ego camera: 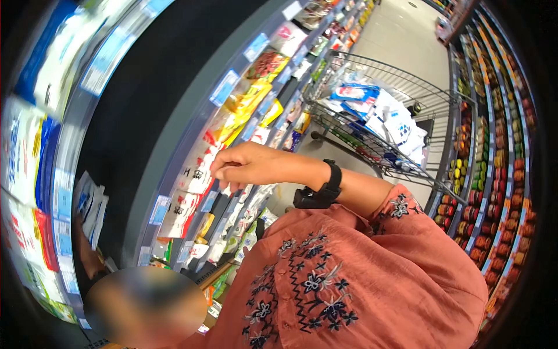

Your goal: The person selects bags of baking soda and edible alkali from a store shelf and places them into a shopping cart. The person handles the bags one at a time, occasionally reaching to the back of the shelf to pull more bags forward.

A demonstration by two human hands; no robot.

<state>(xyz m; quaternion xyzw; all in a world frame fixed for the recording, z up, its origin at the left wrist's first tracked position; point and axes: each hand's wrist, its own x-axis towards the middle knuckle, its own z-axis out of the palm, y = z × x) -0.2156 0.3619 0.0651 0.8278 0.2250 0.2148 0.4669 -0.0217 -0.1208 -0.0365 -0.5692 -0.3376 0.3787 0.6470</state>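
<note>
My left hand (84, 244) reaches into a dark shelf bay and holds the lower part of white-and-blue plastic packets (90, 209). A black strap shows at that wrist; a blurred oval hides the forearm behind it. My right hand (237, 165) hovers in front of the shelves with its fingers loosely curled and nothing visible in them. A black wristband with a small device is on this wrist. White-and-red printed bags (185, 213) lie just beyond my right fingers; whether they touch cannot be told.
A wire shopping cart (440, 98) stands in the aisle, loaded with white-and-blue packets (392, 118). Larger plastic bags (24, 152) line the shelf at far left. Yellow packets (248, 109) fill the shelf ahead. Rows of jars (479, 213) stand on the opposite shelves.
</note>
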